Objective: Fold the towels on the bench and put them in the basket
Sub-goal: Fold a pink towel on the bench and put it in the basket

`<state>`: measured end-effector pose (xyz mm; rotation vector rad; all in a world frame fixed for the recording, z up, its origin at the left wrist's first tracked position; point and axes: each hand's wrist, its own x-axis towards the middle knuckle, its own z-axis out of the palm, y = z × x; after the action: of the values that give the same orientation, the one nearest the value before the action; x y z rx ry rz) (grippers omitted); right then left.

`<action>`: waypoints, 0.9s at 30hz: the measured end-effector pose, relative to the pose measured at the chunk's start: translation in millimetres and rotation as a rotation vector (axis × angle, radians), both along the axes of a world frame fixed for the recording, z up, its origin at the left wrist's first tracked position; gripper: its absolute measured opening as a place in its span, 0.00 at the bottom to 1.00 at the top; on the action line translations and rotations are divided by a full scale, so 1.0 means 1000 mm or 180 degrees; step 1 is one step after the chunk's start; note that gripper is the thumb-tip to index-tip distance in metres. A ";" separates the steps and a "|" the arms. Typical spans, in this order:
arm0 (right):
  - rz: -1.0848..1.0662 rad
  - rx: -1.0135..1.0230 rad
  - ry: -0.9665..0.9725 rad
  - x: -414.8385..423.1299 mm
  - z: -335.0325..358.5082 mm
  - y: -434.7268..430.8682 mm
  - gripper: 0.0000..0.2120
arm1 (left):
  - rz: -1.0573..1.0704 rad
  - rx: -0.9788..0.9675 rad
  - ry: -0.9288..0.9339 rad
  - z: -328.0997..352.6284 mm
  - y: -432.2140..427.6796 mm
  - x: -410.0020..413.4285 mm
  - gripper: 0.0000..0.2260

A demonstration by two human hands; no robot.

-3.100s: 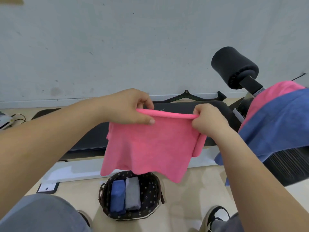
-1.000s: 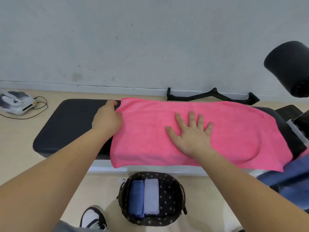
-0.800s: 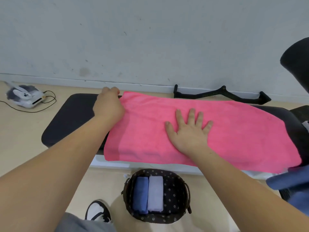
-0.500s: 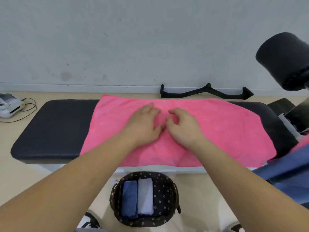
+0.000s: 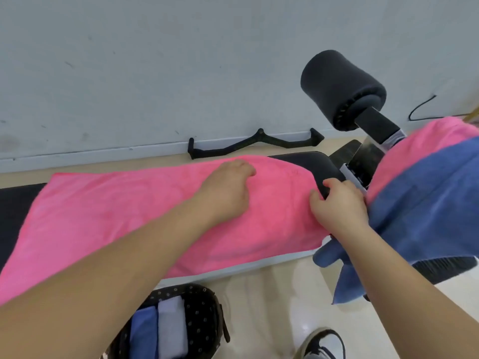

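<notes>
Because the pink towel (image 5: 116, 216) lies flat along the counter (image 5: 321, 167) ready for folding, the left hand (image 5: 225, 193) curls its fingers over the far edge. The right hand (image 5: 337, 208) pinches the right end, probably to bring it across. The basket (image 5: 204, 307) waits below.

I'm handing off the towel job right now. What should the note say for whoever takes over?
Left hand: on the pink towel near its far edge, fingers curled; I cannot tell if it pinches.
Right hand: pinches that towel's right end.
The pink towel lies spread along the bench, not yet folded.
Done: folded blue towel and folded grey towel sit in the basket.
Left: fold and basket this one, then the draped blue towel and second pink towel at the right.
</notes>
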<state>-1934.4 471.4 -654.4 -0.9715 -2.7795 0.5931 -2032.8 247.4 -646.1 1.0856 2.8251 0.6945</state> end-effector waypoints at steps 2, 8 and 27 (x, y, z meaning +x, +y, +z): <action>-0.0076 -0.0229 0.0047 -0.001 -0.003 0.008 0.18 | -0.0211 -0.0005 0.0073 0.008 0.039 -0.013 0.21; -0.0016 -0.0565 0.0233 -0.009 -0.007 0.015 0.11 | -0.0580 -0.1138 0.0195 0.020 0.124 -0.048 0.23; 0.0141 -0.1005 0.0853 -0.017 -0.018 0.024 0.09 | -0.0139 -0.0417 -0.0123 0.062 0.126 -0.089 0.23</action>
<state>-1951.8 495.8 -672.7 -0.8111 -2.5209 1.1063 -2121.7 373.1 -584.1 1.0963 2.7607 0.5132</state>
